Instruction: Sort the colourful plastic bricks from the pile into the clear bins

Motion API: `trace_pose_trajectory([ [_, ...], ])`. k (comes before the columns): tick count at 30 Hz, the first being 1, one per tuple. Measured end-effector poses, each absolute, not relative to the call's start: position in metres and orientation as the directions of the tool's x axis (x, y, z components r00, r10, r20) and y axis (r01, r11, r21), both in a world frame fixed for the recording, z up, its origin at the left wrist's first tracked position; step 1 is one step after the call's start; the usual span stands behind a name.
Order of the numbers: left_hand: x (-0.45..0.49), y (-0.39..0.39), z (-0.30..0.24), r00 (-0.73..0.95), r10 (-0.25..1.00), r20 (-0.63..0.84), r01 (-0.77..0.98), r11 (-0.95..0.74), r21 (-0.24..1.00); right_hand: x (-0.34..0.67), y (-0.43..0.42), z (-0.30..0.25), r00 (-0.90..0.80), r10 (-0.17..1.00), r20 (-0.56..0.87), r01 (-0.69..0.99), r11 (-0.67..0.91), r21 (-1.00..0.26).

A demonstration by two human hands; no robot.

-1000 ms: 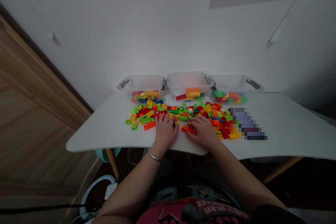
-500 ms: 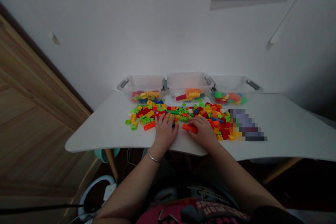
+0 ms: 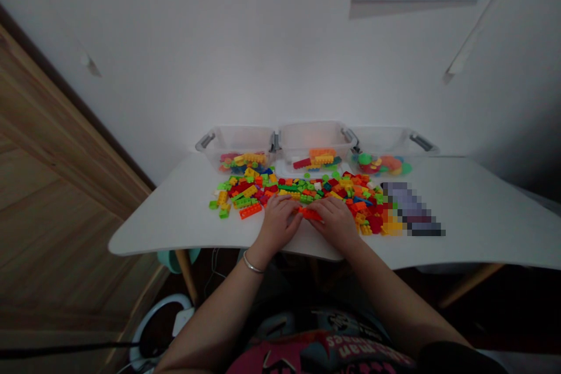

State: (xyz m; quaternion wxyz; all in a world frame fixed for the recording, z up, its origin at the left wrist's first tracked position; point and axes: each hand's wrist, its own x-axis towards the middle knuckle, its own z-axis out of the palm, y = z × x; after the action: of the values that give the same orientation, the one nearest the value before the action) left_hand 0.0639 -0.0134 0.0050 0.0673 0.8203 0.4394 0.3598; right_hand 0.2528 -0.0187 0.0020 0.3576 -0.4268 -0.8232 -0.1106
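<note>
My right hand (image 3: 337,221) grips a long red-orange toy building brick (image 3: 311,214) between thumb and fingers, low over the near edge of the brick pile. My left hand (image 3: 279,221), with a bracelet (image 3: 253,263) at its wrist, is beside it with fingers curled and thumb drawn in. Its fingertips meet the left end of the red-orange brick, but whatever they pinch is hidden. Loose bricks in several colours (image 3: 287,188) spread across the table behind both hands. Left of my left hand lies another orange studded brick (image 3: 250,211).
Three clear plastic bins, left (image 3: 214,139), middle (image 3: 302,131) and right (image 3: 385,135), stand against the wall with colourful pieces inside. A pixelated flat object (image 3: 412,210) lies right of the pile on the white table (image 3: 166,216). A wooden panel (image 3: 65,216) is at the left.
The left hand's spread fingers have curled in and the hand has shifted slightly right. My right hand has brought the red-orange brick a little left, so both hands now meet at it.
</note>
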Motion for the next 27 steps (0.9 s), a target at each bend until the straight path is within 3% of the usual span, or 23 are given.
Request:
trace_pose_trajectory([
  [8,0.061,-0.01,-0.002,0.28,0.766,0.579,0.651,-0.595,0.472,0.256,-0.023,0.007,-0.286,0.717,0.636,0.777,0.562,-0.283],
  [17,0.063,-0.008,-0.003,0.267,0.813,0.518,0.713,-0.528,0.461,0.261,-0.015,0.002,-0.231,0.78,0.582,0.753,0.522,-0.4],
  [27,0.074,-0.015,-0.003,0.281,0.846,0.453,0.896,-0.401,0.193,0.278,0.014,0.021,0.019,0.759,0.651,0.745,0.423,-0.515],
])
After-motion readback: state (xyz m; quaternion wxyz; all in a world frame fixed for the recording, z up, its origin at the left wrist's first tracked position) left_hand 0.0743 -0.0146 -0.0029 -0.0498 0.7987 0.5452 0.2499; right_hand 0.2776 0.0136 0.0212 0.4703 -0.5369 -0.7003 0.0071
